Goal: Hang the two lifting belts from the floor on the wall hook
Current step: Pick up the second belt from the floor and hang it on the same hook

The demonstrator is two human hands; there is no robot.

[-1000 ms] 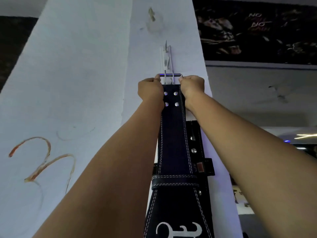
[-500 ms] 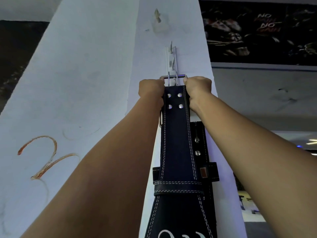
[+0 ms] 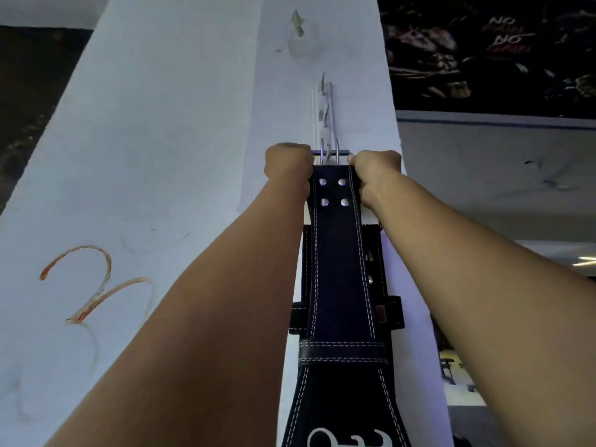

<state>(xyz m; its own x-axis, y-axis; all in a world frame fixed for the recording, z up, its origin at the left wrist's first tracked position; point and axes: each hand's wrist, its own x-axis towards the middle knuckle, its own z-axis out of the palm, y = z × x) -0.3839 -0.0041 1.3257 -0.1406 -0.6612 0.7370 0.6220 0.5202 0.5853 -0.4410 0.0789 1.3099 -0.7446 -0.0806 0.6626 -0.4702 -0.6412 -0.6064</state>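
A dark lifting belt [image 3: 337,269] with white stitching and four rivets hangs down a white pillar. My left hand [image 3: 287,164] and my right hand [image 3: 375,171] grip its top end on either side, at the metal buckle [image 3: 329,153]. The buckle's two prongs sit against the lowest hook of a white wall hook strip [image 3: 322,108]. A second black belt [image 3: 383,285] hangs flat against the pillar behind the first, mostly hidden, with studs and a loop showing on its right edge.
The white pillar [image 3: 193,140] bears an orange scribble [image 3: 93,285] at the left. A clear stick-on hook [image 3: 300,30] sits higher up. A dark poster [image 3: 490,50] hangs on the wall at the right.
Both hands and the buckle have kept close to the bottom of the hook strip while the view shifted slightly. The second belt behind now shows on both sides of the front belt.
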